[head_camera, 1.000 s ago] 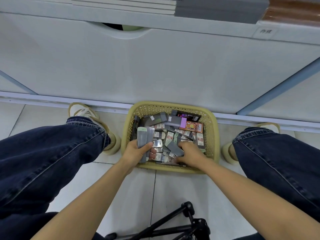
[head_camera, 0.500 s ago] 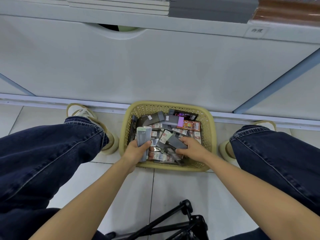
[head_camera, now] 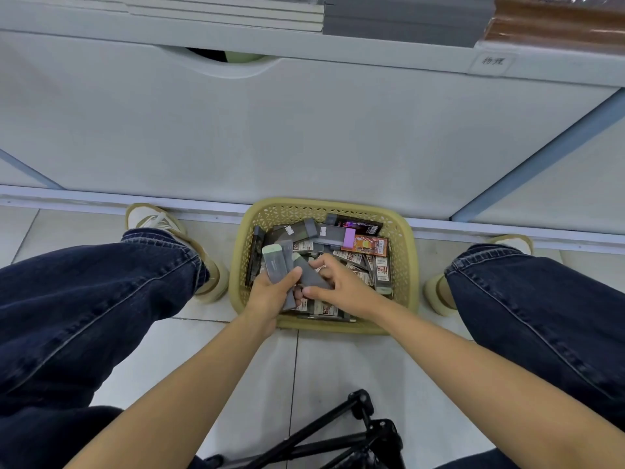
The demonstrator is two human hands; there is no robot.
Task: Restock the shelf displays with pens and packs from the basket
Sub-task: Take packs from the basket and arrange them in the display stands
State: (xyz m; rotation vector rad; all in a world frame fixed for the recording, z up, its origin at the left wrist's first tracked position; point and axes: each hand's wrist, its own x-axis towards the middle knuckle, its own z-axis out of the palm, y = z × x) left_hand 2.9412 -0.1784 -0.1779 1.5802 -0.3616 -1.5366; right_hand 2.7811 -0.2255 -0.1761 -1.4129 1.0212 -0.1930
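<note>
Head view: grey pack [head_camera: 313, 277] (tilted) between right hand [head_camera: 341, 287] fingers [head_camera: 321, 264], over basket [head_camera: 404, 265].

pale tiled floor [head_camera: 216, 350] with grey grout lines | black metal tripod [head_camera: 338, 438] folded low at the bottom edge | dark blue denim trouser legs [head_camera: 101, 299] on either side | cream low-top shoes [head_camera: 159, 221] toes toward the white cabinet panel [head_camera: 304, 130] | small white label tag [head_camera: 493, 60] with handwritten characters, upper right

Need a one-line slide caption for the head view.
Left hand holds grey packs; right hand adds another above the yellow basket.
</note>
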